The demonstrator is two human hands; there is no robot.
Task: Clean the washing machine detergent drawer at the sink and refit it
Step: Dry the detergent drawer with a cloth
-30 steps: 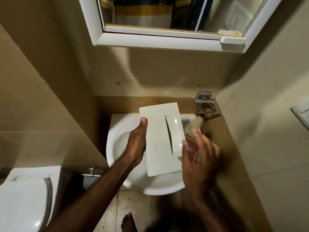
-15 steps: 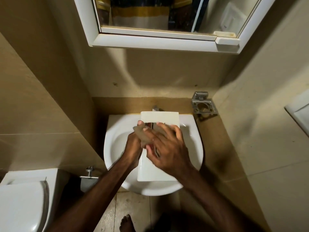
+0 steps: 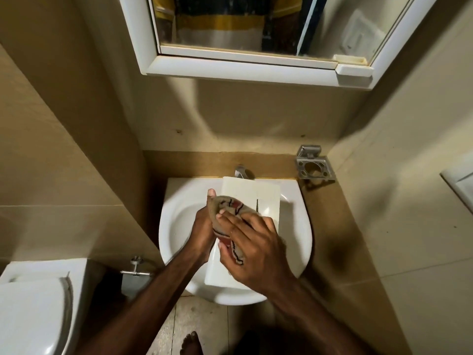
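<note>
Head view, looking down over a white sink (image 3: 179, 213) set against a tan tiled wall. Detergent drawer (image 3: 266, 201), a flat white plastic piece with a dark slot down its face, lying lengthwise across the basin, far end near the tap (image 3: 240, 172), near end over the front rim. Left hand (image 3: 203, 231) at the drawer's left edge, fingers wrapped beneath, thumb up along the side, gripping it. Right hand (image 3: 256, 249) laid over the middle of the drawer, fingers curled onto a cloth (image 3: 230, 213), beige with red and dark stripes, pressed against the drawer's face. Cloth bunched between the two hands, one end by the left thumb, the other tucked under the right palm. Both forearms bare, reaching in from below.

Above the sink, a white-framed mirror cabinet (image 3: 243, 70), striped fabric reflected in it. To the right of the tap, a metal holder (image 3: 315, 166) fixed to the wall, with round openings. At lower left, a white toilet (image 3: 33, 303) with lid down; beside it a metal valve (image 3: 135, 267) at the wall. A bare foot (image 3: 190, 344) on the floor tiles below the basin.
</note>
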